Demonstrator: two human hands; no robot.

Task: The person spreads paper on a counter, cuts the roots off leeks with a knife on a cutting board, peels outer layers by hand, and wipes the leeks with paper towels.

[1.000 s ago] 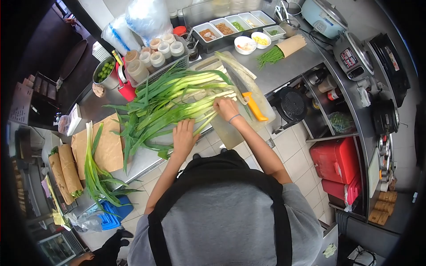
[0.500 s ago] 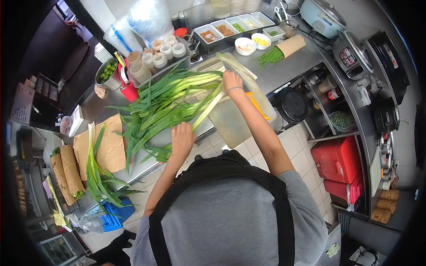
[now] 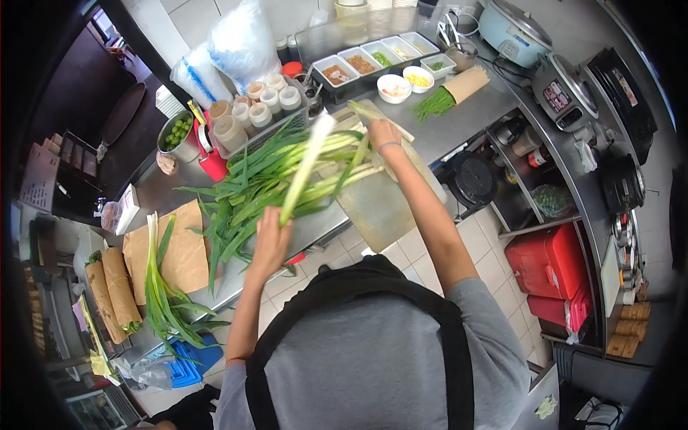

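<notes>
My left hand (image 3: 272, 236) is closed around one leek (image 3: 308, 165), whose white end points up and away, raised over the pile. My right hand (image 3: 384, 133) is at the upper part of the cutting board (image 3: 380, 211), with its fingers closed at a leek leaf; what they grip is too small to make out. Between and beyond the hands a large pile of leeks (image 3: 247, 179) spreads over the counter and the board's left part. The orange-handled knife is hidden behind my right arm.
Brown paper (image 3: 183, 247) and separate leeks (image 3: 159, 287) lie left. Wrapped bundles (image 3: 120, 287) sit farther left. Behind are a bottle basket (image 3: 261, 129), topping trays (image 3: 362, 64), two bowls (image 3: 394, 89) and wrapped green stalks (image 3: 437, 104). Part of another person shows at bottom left.
My left hand has lifted one leek off the pile, its white end swinging up and left. My right hand has moved up from the leek ends and let that leek go.
</notes>
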